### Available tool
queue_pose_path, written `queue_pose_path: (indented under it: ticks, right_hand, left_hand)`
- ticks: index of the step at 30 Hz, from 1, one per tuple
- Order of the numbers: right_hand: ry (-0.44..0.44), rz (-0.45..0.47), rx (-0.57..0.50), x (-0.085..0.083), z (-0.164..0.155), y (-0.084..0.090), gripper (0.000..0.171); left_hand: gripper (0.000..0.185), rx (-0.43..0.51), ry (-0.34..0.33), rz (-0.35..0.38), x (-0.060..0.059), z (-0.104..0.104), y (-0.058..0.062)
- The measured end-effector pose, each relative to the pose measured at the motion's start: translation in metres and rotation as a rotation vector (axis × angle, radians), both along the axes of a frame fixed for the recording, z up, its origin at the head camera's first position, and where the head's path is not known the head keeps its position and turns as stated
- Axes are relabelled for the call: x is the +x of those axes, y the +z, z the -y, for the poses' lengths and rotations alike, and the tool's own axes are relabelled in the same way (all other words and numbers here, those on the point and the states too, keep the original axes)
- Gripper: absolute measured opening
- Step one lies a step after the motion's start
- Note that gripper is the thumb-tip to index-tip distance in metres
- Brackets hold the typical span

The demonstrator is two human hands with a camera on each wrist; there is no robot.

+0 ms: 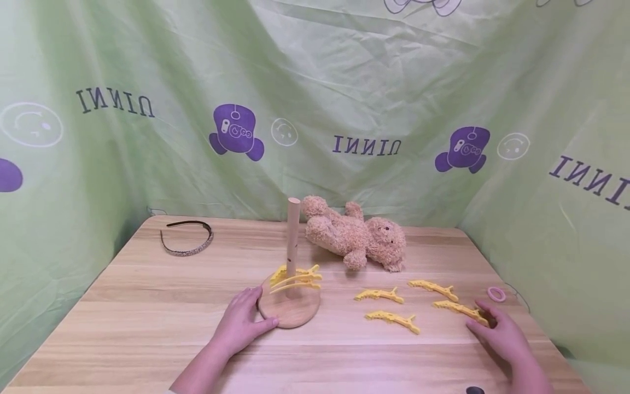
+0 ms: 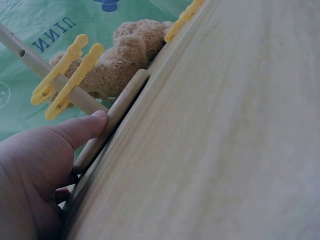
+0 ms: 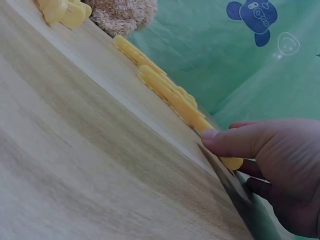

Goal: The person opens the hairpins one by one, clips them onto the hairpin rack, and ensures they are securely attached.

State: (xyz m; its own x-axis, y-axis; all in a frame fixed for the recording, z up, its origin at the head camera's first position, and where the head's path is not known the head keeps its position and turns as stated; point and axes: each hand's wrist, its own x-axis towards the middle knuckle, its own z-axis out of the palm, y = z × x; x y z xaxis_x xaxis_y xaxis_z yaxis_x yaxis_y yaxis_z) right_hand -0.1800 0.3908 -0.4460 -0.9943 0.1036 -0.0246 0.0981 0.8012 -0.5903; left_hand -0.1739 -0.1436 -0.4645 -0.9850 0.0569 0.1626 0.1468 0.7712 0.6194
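Left hand (image 1: 242, 324), fingers relaxed, steadies wooden peg stand (image 1: 290, 307) bearing 3 clips; right hand (image 1: 498, 331) pinches 1 yellow clip (image 1: 460, 309) flat on the tabletop (image 1: 147, 312).

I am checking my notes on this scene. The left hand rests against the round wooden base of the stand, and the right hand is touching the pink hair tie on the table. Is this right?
Not quite. The left hand does rest against the round wooden base, but the right hand is touching a yellow hair clip, not the pink hair tie, which lies apart from it. The head view shows this, and the right wrist view confirms it.
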Motion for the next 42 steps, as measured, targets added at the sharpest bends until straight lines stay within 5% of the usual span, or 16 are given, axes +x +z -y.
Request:
queue_pose_path:
  ticks: [19,30,42]
  right_hand:
    - [-0.004,-0.030,0.132,0.002,-0.009,-0.001,0.072]
    - [-0.012,-0.010,-0.019,0.001,0.000,0.007,0.073]
    - [0.129,-0.220,-0.041,-0.011,0.050,0.035,0.052]
  left_hand:
    - [0.089,0.013,0.008,-0.014,0.002,0.000,-0.002]
    - [0.089,0.020,0.012,-0.013,0.001,0.000,-0.002]
    - [0.090,0.012,0.006,0.006,0.000,0.001,0.000]
